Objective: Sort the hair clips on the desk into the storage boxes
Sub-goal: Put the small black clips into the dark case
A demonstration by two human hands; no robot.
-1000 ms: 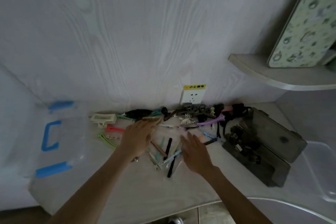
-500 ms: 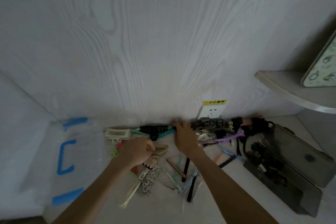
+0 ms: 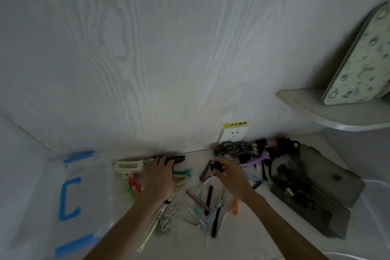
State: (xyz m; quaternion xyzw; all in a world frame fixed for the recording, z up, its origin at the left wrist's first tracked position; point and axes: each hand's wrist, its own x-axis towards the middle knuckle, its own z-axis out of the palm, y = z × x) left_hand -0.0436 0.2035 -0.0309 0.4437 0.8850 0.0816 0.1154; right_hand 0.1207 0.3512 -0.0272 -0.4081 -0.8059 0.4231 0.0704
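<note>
Our left hand point(image 3: 159, 177) lies flat, fingers wide, on the long black toothed clip point(image 3: 176, 158); our right hand point(image 3: 231, 175) pinches a small black claw clip point(image 3: 216, 167).

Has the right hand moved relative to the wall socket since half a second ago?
Yes. The right hand has drawn back from the wall and shifted right, now below the socket, pinching a small black clip.

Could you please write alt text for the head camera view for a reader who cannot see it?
A person's right hand pinches a small black clip above scattered hair clips on a pale desk, while the left hand rests on clips near a long black claw clip. An open dark storage box sits at right.
</note>
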